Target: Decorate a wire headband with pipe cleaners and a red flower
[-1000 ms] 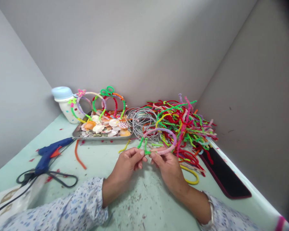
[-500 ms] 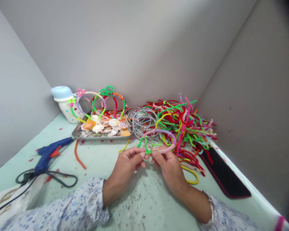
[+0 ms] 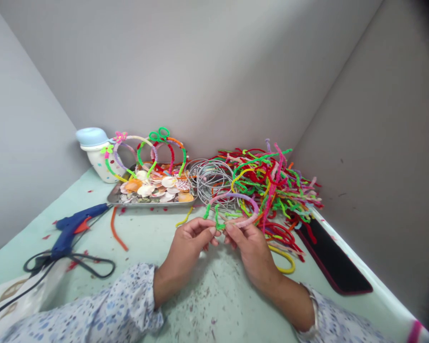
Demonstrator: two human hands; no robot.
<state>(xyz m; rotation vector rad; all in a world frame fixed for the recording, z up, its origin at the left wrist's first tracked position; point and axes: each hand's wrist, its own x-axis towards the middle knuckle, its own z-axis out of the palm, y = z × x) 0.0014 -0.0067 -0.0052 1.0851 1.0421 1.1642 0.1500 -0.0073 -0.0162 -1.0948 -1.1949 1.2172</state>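
Observation:
Between my two hands is a headband (image 3: 253, 204) wrapped in pink and lilac fuzzy pipe cleaner, curving up and away above my right fingers. A green pipe cleaner (image 3: 219, 220) is at its near end, with a bent length standing up. My left hand (image 3: 191, 245) pinches the green part between thumb and fingers. My right hand (image 3: 252, 250) is closed on the pink end close beside it. The exact contact under the fingertips is hidden.
A metal tray (image 3: 153, 205) of seashells stands behind, with finished headbands (image 3: 137, 138) and a white bottle (image 3: 102, 159). Silver wire hoops (image 3: 214, 183) and heaped pipe cleaners (image 3: 271, 176) lie right of it. A blue glue gun (image 3: 69, 228) lies left, a black mat (image 3: 338, 262) right.
The headband's loop has tilted slightly to the left. Both hands keep almost the same place and grip.

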